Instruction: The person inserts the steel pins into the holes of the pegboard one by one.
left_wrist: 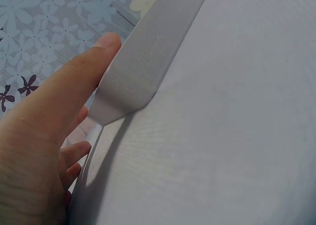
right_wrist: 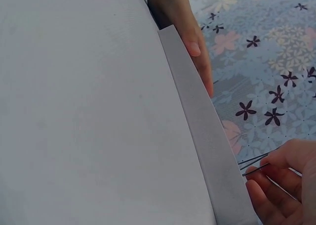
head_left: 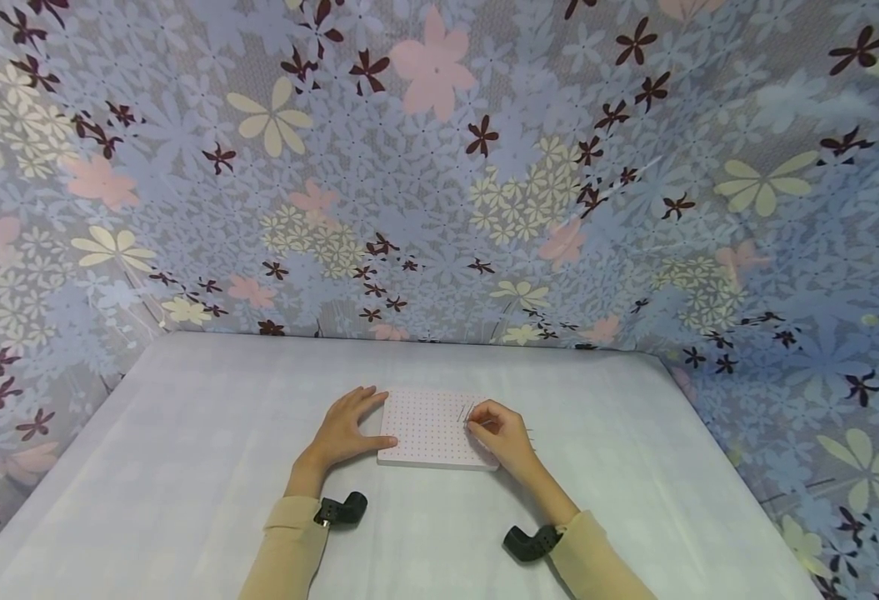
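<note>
A white board (head_left: 427, 429) covered in a grid of small reddish dots lies on the table. My left hand (head_left: 345, 429) rests at its left side, thumb spread over the near-left corner and fingers reaching to the far-left corner. In the left wrist view the thumb (left_wrist: 81, 76) lies along the board's front edge (left_wrist: 143, 52). Over the board's right part, my right hand (head_left: 502, 433) pinches a thin dark pin (right_wrist: 256, 169) between thumb and fingertips. Several similar thin pins (head_left: 466, 412) stand upright from the board beside those fingertips.
The table (head_left: 207, 467) has a pale cloth over it. Behind and at both sides hangs a floral curtain (head_left: 424, 208). Just right of the board, partly behind my right hand, a few thin pins (head_left: 531, 435) show. Black cameras (head_left: 532, 543) sit at both wrists.
</note>
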A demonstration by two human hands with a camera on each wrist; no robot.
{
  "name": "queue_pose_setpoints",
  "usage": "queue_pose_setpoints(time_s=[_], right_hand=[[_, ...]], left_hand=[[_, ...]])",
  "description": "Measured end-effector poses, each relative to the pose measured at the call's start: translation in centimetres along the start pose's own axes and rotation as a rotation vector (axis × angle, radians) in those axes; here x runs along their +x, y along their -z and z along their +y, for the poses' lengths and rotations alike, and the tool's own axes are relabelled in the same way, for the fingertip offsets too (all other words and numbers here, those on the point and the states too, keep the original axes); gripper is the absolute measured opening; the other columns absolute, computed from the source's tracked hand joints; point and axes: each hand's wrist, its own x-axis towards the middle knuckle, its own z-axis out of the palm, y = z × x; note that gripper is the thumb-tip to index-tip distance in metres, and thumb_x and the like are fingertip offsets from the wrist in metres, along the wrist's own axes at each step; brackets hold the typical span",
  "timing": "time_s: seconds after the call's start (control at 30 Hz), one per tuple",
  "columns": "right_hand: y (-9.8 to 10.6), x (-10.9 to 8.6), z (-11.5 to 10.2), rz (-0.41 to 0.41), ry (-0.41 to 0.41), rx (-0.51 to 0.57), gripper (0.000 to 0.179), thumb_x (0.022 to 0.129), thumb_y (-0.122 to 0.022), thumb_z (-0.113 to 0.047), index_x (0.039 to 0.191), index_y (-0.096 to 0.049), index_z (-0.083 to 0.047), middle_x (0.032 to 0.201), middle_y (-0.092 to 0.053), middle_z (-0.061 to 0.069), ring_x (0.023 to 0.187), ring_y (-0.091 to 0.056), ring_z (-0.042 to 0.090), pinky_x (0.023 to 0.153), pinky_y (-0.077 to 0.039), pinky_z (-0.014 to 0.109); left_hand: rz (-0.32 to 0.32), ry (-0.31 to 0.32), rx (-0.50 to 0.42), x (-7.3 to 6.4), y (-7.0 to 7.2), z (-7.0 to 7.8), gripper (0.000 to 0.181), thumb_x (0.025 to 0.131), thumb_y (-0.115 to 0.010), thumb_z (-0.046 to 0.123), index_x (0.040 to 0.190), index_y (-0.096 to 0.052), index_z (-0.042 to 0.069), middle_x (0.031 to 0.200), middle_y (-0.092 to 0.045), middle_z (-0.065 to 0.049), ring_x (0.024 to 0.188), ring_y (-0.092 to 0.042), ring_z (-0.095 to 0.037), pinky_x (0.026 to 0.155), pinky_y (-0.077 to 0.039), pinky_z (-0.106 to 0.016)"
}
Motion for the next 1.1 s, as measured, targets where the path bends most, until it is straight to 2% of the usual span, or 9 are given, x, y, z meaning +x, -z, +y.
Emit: queue_pose_setpoints(time_s=[0.17, 0.57, 0.87, 1.1], right_hand=[[0.04, -0.02, 0.18, -0.004, -0.006, 0.009, 0.007, 0.083, -0.065, 0.007, 0.088, -0.062, 0.010, 0.088, -0.065, 0.024, 0.079, -0.061, 0.008, 0.070, -0.052, 0.015], [0.20, -0.02, 0.75, -0.005, 0.054, 0.018, 0.006, 0.082, -0.064, 0.009, 0.086, -0.061, 0.011, 0.084, -0.065, 0.026, 0.073, -0.059, 0.005, 0.068, -0.051, 0.014], [0.39, 0.03, 0.83, 0.010, 0.043, 0.054, 0.006, 0.082, -0.063, 0.011, 0.087, -0.059, 0.013, 0.084, -0.063, 0.029, 0.073, -0.059, 0.004, 0.067, -0.050, 0.014], [0.38, 0.08, 0.89, 0.020, 0.021, 0.037, 0.006, 0.082, -0.064, 0.009, 0.087, -0.060, 0.012, 0.084, -0.064, 0.027, 0.074, -0.061, 0.005, 0.068, -0.051, 0.013]], left_hand=[[0.002, -0.004, 0.001, 0.01, -0.01, -0.03, 0.084, 0.070, -0.076, 0.051, 0.140, -0.048, 0.015, 0.150, -0.040, -0.016, 0.142, -0.029, -0.039, 0.116, -0.022, -0.059], [0.011, 0.015, 0.005, -0.02, -0.11, -0.06, 0.085, 0.069, -0.077, 0.051, 0.140, -0.048, 0.015, 0.149, -0.040, -0.016, 0.142, -0.029, -0.039, 0.116, -0.022, -0.059], [0.003, 0.019, 0.001, -0.02, 0.00, -0.01, 0.085, 0.069, -0.076, 0.051, 0.141, -0.048, 0.016, 0.150, -0.040, -0.015, 0.143, -0.028, -0.038, 0.117, -0.021, -0.057], [0.007, 0.012, -0.002, -0.01, 0.01, 0.01, 0.086, 0.068, -0.077, 0.051, 0.140, -0.048, 0.015, 0.149, -0.040, -0.016, 0.142, -0.029, -0.039, 0.116, -0.022, -0.058]])
